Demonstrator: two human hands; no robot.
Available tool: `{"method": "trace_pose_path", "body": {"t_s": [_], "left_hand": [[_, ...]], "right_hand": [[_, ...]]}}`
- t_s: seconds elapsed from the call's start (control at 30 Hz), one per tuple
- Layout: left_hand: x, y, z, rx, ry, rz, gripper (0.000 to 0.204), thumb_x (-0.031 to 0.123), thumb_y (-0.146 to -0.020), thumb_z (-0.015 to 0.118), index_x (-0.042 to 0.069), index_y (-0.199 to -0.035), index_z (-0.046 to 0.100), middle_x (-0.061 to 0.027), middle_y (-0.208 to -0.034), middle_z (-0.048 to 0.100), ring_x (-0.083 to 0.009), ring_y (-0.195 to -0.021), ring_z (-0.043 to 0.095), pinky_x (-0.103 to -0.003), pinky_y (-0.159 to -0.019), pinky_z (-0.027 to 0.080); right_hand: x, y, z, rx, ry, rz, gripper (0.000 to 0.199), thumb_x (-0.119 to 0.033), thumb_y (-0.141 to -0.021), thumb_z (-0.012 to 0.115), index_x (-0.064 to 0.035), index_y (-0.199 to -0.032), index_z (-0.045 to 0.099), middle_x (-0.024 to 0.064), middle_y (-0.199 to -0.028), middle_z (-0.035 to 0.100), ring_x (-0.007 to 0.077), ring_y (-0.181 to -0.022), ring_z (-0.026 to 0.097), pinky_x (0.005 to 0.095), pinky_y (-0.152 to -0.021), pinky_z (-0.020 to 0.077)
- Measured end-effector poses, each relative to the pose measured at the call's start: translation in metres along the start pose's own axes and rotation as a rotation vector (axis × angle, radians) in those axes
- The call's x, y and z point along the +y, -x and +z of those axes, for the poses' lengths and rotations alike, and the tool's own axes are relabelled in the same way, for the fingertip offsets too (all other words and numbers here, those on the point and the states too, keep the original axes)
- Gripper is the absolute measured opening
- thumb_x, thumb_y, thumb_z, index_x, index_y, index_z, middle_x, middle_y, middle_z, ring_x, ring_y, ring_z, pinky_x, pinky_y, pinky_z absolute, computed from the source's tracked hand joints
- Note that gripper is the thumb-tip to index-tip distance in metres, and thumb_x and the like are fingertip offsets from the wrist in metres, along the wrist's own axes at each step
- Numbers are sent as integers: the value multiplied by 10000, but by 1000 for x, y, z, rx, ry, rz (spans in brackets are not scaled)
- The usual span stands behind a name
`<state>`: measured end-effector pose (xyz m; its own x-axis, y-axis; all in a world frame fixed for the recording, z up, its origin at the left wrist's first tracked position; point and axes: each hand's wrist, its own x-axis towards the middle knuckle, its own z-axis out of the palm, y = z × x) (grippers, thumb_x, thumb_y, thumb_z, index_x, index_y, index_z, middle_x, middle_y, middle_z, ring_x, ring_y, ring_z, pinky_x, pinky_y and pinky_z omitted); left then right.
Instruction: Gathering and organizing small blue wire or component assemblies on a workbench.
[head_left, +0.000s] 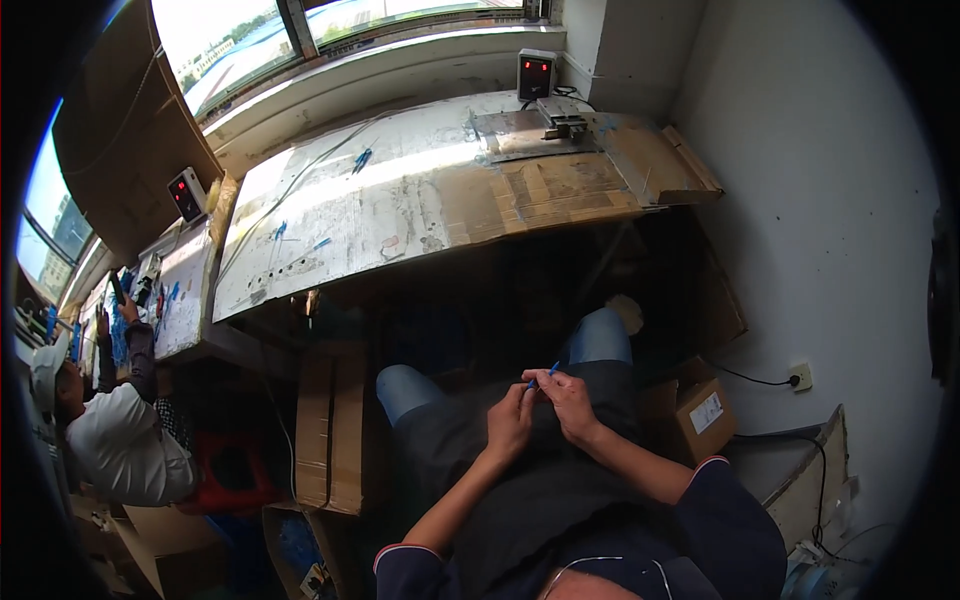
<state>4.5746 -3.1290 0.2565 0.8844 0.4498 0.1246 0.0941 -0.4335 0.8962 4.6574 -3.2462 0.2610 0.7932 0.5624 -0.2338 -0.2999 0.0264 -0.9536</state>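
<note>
Above my lap, both hands meet with fingertips close together. My left hand [511,413] and my right hand [567,400] are closed on a small, thin blue piece [554,369], which pokes out between the fingers. Most of it is covered by my fingers, so its exact kind does not show. A dark apron [560,480] covers my lap beneath the hands. Similar slim blue pieces [362,159] lie on the worktable [400,205] ahead of me, well away from both hands.
A metal fixture [565,122] and a box with a red display [537,75] stand at the table's far right. Cardboard boxes stand left [332,430] and right [700,412] of my legs. At the far left, another person [130,440] works at a bench.
</note>
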Motion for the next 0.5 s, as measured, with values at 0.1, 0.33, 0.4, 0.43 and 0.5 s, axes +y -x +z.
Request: {"method": "trace_pose_path", "body": {"t_s": [0.1,0.33,0.4,0.43,0.5], "left_hand": [[4,-11,0,-41,115,-238,176,199,-996,566,59,-1031,666,-126,-865,671,-239,-772,677,-348,-705,510],[-8,-31,10,20,552,-243,199,152,-998,593,11,-1069,715,-39,-1133,605,-130,-1098,552,-280,-953,429],[-4,-32,18,-36,645,-342,241,188,-1018,567,19,-1120,705,-20,-1051,622,-93,-991,583,-249,-878,456],[-7,-35,23,-102,772,-508,271,215,-1028,547,21,-1162,680,3,-890,621,-71,-796,595,-215,-708,478],[0,-40,24,-303,875,-613,315,243,-1024,553,15,-1231,621,14,-794,594,-73,-644,557,-208,-540,453]], "right_hand": [[-6,-8,-1,65,-177,56,349,-247,-1046,496,37,-1191,636,117,-1098,686,180,-1013,661,324,-898,523],[25,-17,-10,-115,-271,134,339,-237,-1031,534,32,-1216,624,84,-1108,677,154,-1026,644,312,-908,507],[26,-19,-8,-112,-383,102,341,-257,-1030,545,12,-1224,626,45,-1076,667,111,-1019,614,269,-885,481],[10,-14,-9,-88,-446,185,309,-242,-1035,528,3,-1199,621,39,-1009,660,108,-940,614,258,-821,488],[13,-12,-28,-96,-387,207,201,-201,-1038,502,-25,-1034,599,23,-866,608,111,-751,607,269,-672,530]]}}
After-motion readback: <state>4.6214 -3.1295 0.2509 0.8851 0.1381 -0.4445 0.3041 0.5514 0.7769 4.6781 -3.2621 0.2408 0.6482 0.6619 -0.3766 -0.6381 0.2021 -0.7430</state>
